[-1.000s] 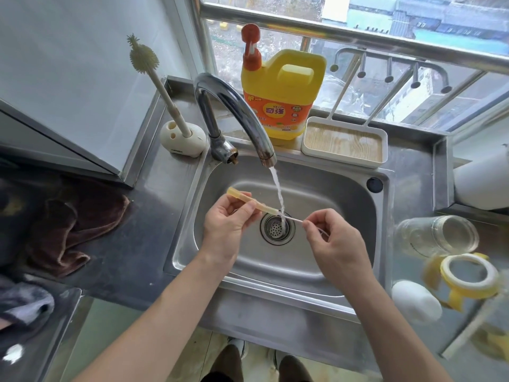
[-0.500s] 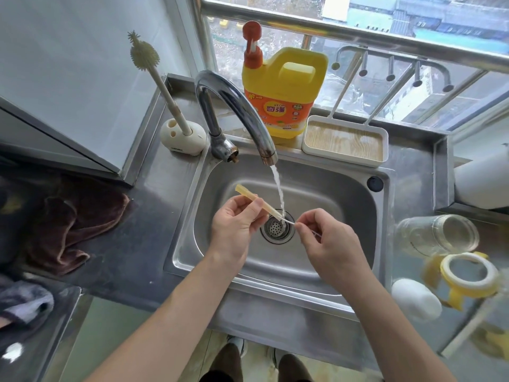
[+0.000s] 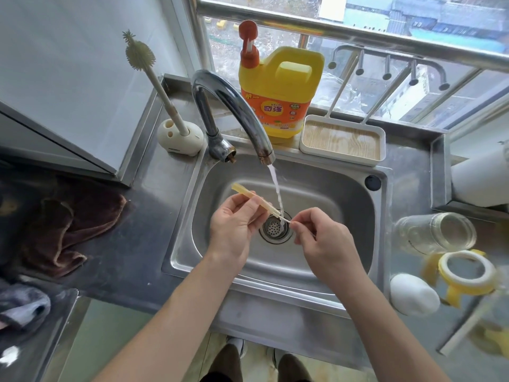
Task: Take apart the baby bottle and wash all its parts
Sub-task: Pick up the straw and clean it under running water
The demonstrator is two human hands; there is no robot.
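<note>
Head view: the yellowish straw [image 3: 254, 197] slants, its long axis running from a free end up and left of the drain [image 3: 275, 230] down to a tip just over the drain. There the water stream [image 3: 276, 188] from the faucet [image 3: 228, 106] strikes it. The left hand [image 3: 234, 230], left of the drain, grasps the straw near mid-length between thumb and curled fingers [image 3: 242, 202], and the free end sticks out beyond them. The right hand [image 3: 322, 238], right of the drain, pinches a thin white stem [image 3: 287, 220] that meets the straw's tip; whether it runs inside I cannot tell. Both hands hang over the sink [image 3: 181, 244].

On the counter [image 3: 132, 244], far right of the drain, lie a glass bottle body [image 3: 438, 232] on its side, a yellow collar ring [image 3: 465, 271] and a white cap [image 3: 413, 295]. Behind the drain stand a detergent jug [image 3: 281, 89] and a tray [image 3: 341, 139]. Far left of it lies a brown cloth [image 3: 68, 227].
</note>
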